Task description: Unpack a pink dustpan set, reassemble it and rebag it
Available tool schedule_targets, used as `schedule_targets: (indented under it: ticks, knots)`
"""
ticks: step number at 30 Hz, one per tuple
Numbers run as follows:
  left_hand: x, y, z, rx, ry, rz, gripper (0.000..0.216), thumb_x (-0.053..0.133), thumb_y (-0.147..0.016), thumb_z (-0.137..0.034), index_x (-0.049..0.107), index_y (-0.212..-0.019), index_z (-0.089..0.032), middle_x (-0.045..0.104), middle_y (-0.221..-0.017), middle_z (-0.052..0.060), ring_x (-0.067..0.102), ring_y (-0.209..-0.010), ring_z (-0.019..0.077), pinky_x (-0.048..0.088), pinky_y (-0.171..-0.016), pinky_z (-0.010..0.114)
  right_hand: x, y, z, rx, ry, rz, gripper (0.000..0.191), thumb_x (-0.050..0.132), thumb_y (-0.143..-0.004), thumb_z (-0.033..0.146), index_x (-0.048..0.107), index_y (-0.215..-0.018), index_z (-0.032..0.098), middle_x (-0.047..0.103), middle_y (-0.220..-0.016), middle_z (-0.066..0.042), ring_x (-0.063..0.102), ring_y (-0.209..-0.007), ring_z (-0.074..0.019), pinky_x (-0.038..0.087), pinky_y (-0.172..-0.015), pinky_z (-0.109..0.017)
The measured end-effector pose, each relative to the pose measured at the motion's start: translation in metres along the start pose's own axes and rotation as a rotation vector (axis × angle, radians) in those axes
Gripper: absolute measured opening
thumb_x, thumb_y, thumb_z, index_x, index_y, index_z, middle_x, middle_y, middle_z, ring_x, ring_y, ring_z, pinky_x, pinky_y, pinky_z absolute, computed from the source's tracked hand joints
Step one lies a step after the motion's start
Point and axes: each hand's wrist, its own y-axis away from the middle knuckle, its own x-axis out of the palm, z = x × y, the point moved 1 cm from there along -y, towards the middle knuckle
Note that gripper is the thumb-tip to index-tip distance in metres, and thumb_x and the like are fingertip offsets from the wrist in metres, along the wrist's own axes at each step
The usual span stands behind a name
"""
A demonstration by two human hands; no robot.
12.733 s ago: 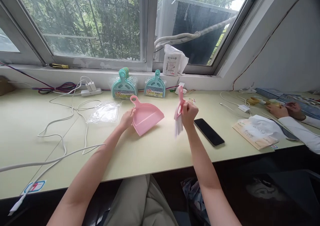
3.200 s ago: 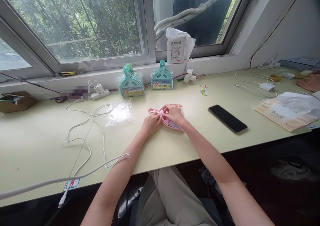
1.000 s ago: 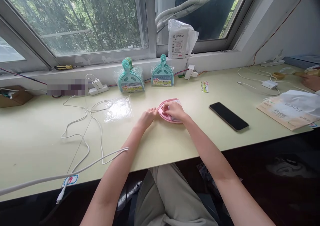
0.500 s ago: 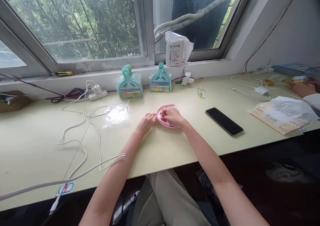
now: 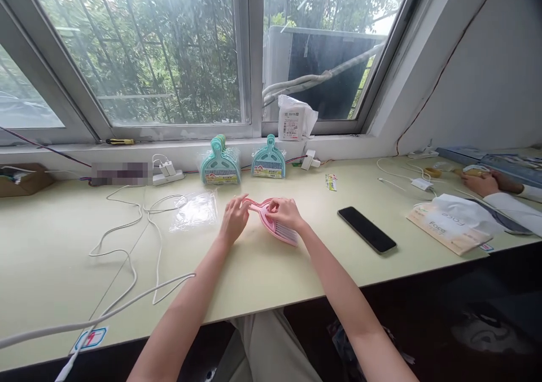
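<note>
A small pink dustpan (image 5: 267, 224) with a matching pink hand brush (image 5: 288, 233) nested in it is tilted at the middle of the table, its pale bristles facing down to the right. My left hand (image 5: 234, 219) is at the handle end on the left, fingertips closed around the handle. My right hand (image 5: 287, 213) pinches the brush near its top, thumb and fingers pressed together; it covers part of the brush. Left of my left hand lies a flat clear plastic bag (image 5: 193, 211).
Packed teal dustpan sets (image 5: 220, 165) and another teal set (image 5: 269, 159) lean against the sill. A phone (image 5: 367, 229), a tissue pack (image 5: 449, 224) and a small card (image 5: 331, 182) lie to the right. White cables (image 5: 131, 252) sprawl at left. Another person's hands (image 5: 483, 183) are far right.
The pink dustpan and brush have turned, their wide end swinging down toward me. My left hand has shifted slightly left along the handle. The view has tilted upward.
</note>
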Motion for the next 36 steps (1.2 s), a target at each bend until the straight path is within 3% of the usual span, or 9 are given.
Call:
schedule_targets:
  ticks: [3, 8, 11, 16, 20, 25, 29, 32, 36]
  knots:
    - [0.008, 0.000, -0.005, -0.382, 0.384, -0.118, 0.043, 0.041, -0.091, -0.022, 0.039, -0.134, -0.020, 0.048, -0.138, 0.016, 0.051, -0.124, 0.0220, 0.045, -0.100, 0.044, 0.005, 0.000, 0.005, 0.036, -0.004, -0.145, 0.013, 0.065, -0.072, 0.034, 0.059, -0.074, 0.022, 0.069, -0.081, 0.001, 0.061, -0.089, -0.0183, 0.036, -0.081, -0.031]
    - [0.029, 0.003, -0.024, -0.735, 1.206, 0.406, 0.052, 0.043, -0.088, -0.051, 0.055, -0.120, -0.012, 0.065, -0.113, 0.016, 0.065, -0.099, 0.0248, 0.054, -0.084, 0.039, 0.020, 0.000, 0.007, 0.087, -0.049, -0.354, 0.010, 0.060, -0.075, 0.029, 0.054, -0.073, 0.022, 0.067, -0.080, 0.001, 0.061, -0.084, -0.0177, 0.035, -0.079, -0.031]
    - [0.027, 0.006, -0.033, -0.788, 1.370, 0.500, 0.050, 0.054, -0.081, -0.050, 0.058, -0.117, -0.016, 0.067, -0.105, 0.013, 0.066, -0.092, 0.0257, 0.056, -0.079, 0.042, 0.026, 0.000, 0.003, 0.107, -0.049, -0.372, 0.007, 0.059, -0.075, 0.027, 0.054, -0.073, 0.022, 0.067, -0.079, 0.001, 0.061, -0.083, -0.0181, 0.035, -0.080, -0.032]
    - [0.020, 0.007, -0.034, -0.819, 1.356, 0.460, 0.068, 0.070, -0.071, -0.036, 0.046, -0.133, -0.024, 0.067, -0.107, 0.010, 0.067, -0.088, 0.0231, 0.056, -0.075, 0.040, 0.029, 0.002, 0.000, 0.129, -0.030, -0.378, 0.007, 0.059, -0.078, 0.028, 0.055, -0.077, 0.022, 0.068, -0.082, 0.000, 0.061, -0.081, -0.0181, 0.034, -0.081, -0.032]
    - [0.022, 0.004, -0.020, -0.878, 1.247, 0.297, 0.060, 0.066, -0.066, -0.026, 0.055, -0.124, -0.019, 0.069, -0.101, 0.008, 0.065, -0.080, 0.0205, 0.053, -0.066, 0.031, 0.022, -0.003, -0.010, 0.086, 0.024, -0.387, 0.014, 0.050, -0.089, 0.032, 0.059, -0.091, 0.021, 0.069, -0.090, -0.004, 0.061, -0.086, -0.0188, 0.034, -0.084, -0.034]
    - [0.019, 0.000, 0.017, -0.929, 1.152, 0.061, 0.040, 0.060, -0.066, -0.030, 0.068, -0.102, -0.014, 0.070, -0.085, 0.007, 0.063, -0.072, 0.0191, 0.044, -0.061, 0.026, -0.004, -0.019, -0.083, 0.455, 0.213, -0.531, 0.036, 0.043, -0.091, 0.029, 0.052, -0.123, 0.016, 0.054, -0.131, -0.017, 0.045, -0.122, -0.0285, 0.035, -0.094, -0.042]
    - [0.019, 0.000, 0.038, -0.973, 1.173, 0.025, 0.040, 0.063, -0.065, -0.031, 0.068, -0.100, -0.013, 0.070, -0.081, 0.006, 0.062, -0.068, 0.0181, 0.043, -0.060, 0.026, -0.026, -0.029, -0.158, 0.751, 0.347, -0.353, 0.053, 0.038, -0.092, 0.028, 0.038, -0.140, 0.005, 0.031, -0.150, -0.023, 0.020, -0.143, -0.0301, 0.021, -0.110, -0.050]
    - [0.021, 0.000, 0.041, -0.967, 1.187, 0.025, 0.039, 0.064, -0.064, -0.030, 0.069, -0.098, -0.013, 0.070, -0.083, 0.007, 0.063, -0.070, 0.0180, 0.044, -0.063, 0.026, -0.040, -0.033, -0.199, 0.763, 0.432, -0.297, 0.056, 0.030, -0.094, 0.028, 0.031, -0.145, 0.005, 0.023, -0.155, -0.020, 0.010, -0.146, -0.0266, 0.012, -0.113, -0.053]
    - [0.021, -0.003, 0.039, -0.948, 1.197, 0.083, 0.043, 0.062, -0.067, -0.030, 0.068, -0.106, -0.014, 0.071, -0.090, 0.008, 0.064, -0.073, 0.0189, 0.045, -0.064, 0.027, -0.047, -0.029, -0.219, 0.773, 0.386, -0.176, 0.052, 0.025, -0.096, 0.033, 0.038, -0.143, 0.014, 0.029, -0.154, -0.015, 0.019, -0.144, -0.0284, 0.009, -0.112, -0.060]
